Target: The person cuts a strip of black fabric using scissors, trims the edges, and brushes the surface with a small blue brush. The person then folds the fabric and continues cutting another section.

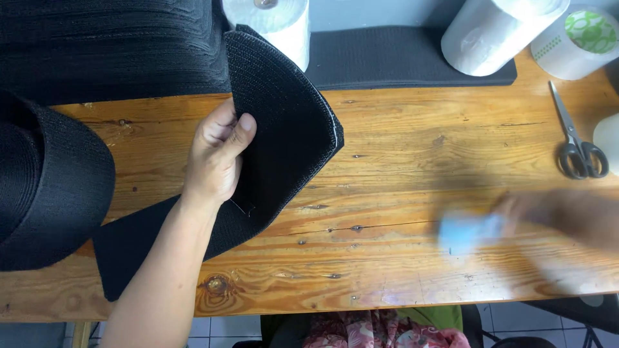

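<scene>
My left hand (218,153) grips a wide black woven strap (284,129) and holds its end lifted and curled above the wooden table (400,154). The strap runs down to the table's front left edge. My right hand (554,216) is a blur over the table's right side and carries a small light blue object (465,231), too blurred to identify.
A large black strap roll (45,180) lies at the left, with a black stack (109,45) behind it. Flat black strap pieces (387,58), white rolls (496,29) and a tape roll (580,38) stand at the back. Scissors (577,142) lie at the right.
</scene>
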